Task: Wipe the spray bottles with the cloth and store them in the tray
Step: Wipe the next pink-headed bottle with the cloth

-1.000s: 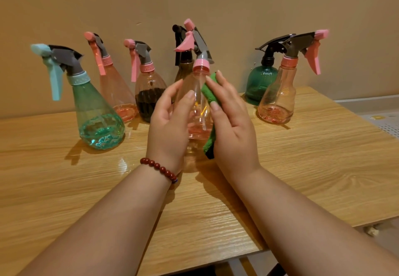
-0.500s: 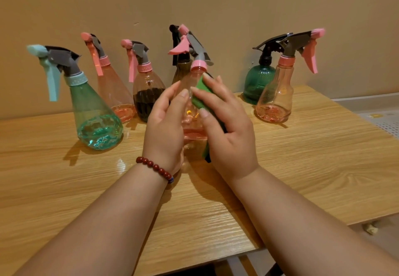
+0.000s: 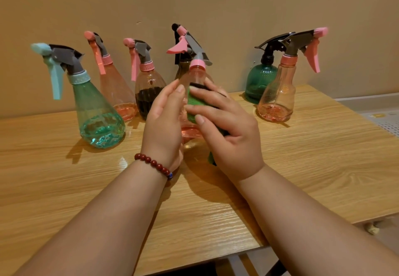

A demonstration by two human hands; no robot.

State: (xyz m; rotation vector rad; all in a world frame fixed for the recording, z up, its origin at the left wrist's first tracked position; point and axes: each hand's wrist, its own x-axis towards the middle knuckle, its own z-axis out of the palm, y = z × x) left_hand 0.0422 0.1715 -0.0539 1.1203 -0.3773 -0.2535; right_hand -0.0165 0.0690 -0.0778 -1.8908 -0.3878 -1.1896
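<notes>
A teal bottle [image 3: 97, 111] at far left begins a row of six spray bottles standing unstored along the wooden surface [image 3: 323, 157], with no tray in view. At centre, the left hand [image 3: 164, 124] curls its grip round a seventh, a pink spray bottle [image 3: 197, 75], while the right hand [image 3: 228, 129] clamps a green cloth [image 3: 191, 107] against its side. The row ends at a pink flask [image 3: 278, 98], and most of the task appears to lie ahead.

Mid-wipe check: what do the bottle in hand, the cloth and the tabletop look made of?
The held bottle: clear pink-tinted plastic, glossy; its base shows through the wall. The cloth: green, matte, fuzzy-looking, probably microfibre or sponge, dark along one edge. The tabletop: printed-looking wood grain with a sheen, likely laminate, not bare wood.
</notes>
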